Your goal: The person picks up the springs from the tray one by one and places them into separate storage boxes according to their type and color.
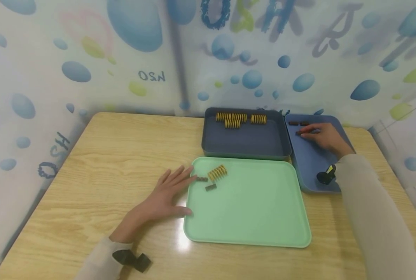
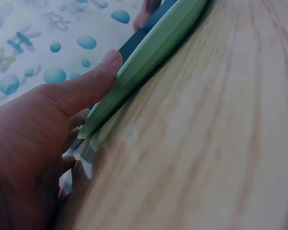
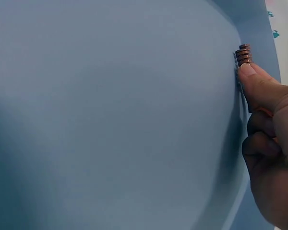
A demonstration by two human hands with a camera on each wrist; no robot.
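Observation:
My left hand (image 1: 166, 191) lies flat on the wooden table (image 1: 117, 155) with straight fingers. Its fingertips reach the left rim of the green tray (image 1: 250, 210). In the left wrist view the thumb (image 2: 93, 79) presses against that green tray's edge (image 2: 149, 52). On the tray's near-left part lie a yellow spring (image 1: 217, 172) and two small dark springs (image 1: 201, 179) (image 1: 210, 187). My right hand (image 1: 324, 137) is inside the blue tray (image 1: 309, 163) and pinches a brown spring (image 1: 299, 133). In the right wrist view the thumb (image 3: 252, 79) sits on the brown spring (image 3: 244, 53), the other fingers curled.
A dark grey bin (image 1: 244, 142) behind the green tray holds several yellow springs (image 1: 236, 118) along its far wall. Two more brown springs (image 1: 299, 123) lie at the blue tray's far end. A black and yellow object (image 1: 327, 175) sits by my right wrist. Patterned walls enclose the table.

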